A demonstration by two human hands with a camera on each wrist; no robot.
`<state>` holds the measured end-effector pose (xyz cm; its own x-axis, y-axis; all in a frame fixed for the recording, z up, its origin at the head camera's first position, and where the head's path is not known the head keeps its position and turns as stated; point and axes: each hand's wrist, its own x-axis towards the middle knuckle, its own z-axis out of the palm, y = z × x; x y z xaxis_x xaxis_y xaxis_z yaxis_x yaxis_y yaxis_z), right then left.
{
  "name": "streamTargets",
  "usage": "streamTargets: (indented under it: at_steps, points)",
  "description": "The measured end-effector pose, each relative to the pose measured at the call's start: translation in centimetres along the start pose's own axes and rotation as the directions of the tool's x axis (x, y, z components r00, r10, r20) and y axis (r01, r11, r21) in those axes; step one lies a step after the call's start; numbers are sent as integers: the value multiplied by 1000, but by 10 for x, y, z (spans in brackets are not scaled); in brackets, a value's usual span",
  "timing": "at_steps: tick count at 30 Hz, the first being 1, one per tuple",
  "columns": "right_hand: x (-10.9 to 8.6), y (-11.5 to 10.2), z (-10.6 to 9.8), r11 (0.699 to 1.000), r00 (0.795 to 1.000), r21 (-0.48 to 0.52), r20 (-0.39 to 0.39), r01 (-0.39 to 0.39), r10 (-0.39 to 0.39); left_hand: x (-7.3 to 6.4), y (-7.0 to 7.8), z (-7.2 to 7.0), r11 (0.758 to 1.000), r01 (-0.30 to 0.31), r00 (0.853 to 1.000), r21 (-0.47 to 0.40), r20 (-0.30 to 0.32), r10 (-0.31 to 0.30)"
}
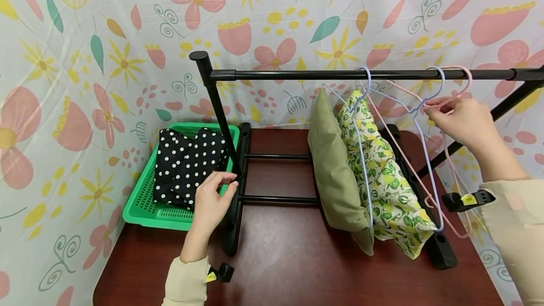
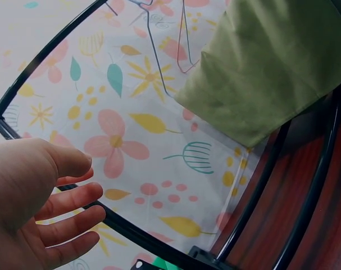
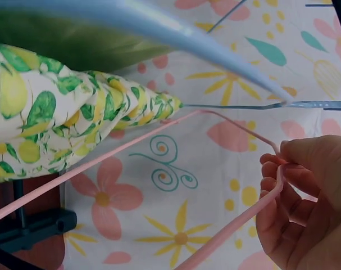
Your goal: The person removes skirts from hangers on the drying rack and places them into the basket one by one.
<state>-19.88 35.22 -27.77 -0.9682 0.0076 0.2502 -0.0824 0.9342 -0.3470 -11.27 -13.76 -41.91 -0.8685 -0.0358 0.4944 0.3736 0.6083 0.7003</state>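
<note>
At the right end of the rail, my right hand [image 1: 465,122] pinches a pink hanger [image 3: 232,228] just below its hook, between thumb and fingers. The hook of this hanger is over the black rail [image 1: 289,75]. Close beside it hangs a bare blue hanger [image 1: 428,164]. Further left on the rail are an olive-green cushion-like piece [image 1: 333,169] and a lemon-print cloth [image 1: 388,183], with another blue hanger [image 1: 362,164] overlapping them. My left hand [image 1: 210,207] is by the rack's left post, its fingers loosely bent and holding nothing.
A green basket [image 1: 140,218] with a black polka-dot cloth [image 1: 187,164] folded in it stands left of the rack. The black rack base [image 1: 238,221] rests on a dark red-brown table [image 1: 289,254]. Flower-patterned curtain [image 1: 263,13] covers the back and sides.
</note>
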Motion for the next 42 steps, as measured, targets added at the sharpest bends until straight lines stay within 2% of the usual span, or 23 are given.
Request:
streamTargets:
  at_steps: [7,14,23,31,37,42]
  points:
    - [1,-4,0,995,993,67,99,-70,63,-1,0,0,1000,6,1000,0,6,-6]
    - [-1,-6,0,995,990,61,122,-83,75,-3,-2,1,1000,6,1000,0,1,-6]
    - [-4,-4,1,997,994,60,95,-52,47,-5,-3,1,1000,7,1000,14,0,-7]
    - [-11,-1,-2,999,997,5,62,-36,36,-6,-4,2,1000,22,1000,22,4,-22]
    - [-20,0,-6,998,998,-23,15,-57,57,-7,-4,4,1000,29,999,13,14,-29]
    - [-32,-4,-12,994,994,-30,15,-107,107,-6,-6,6,1000,23,1000,6,9,-23]
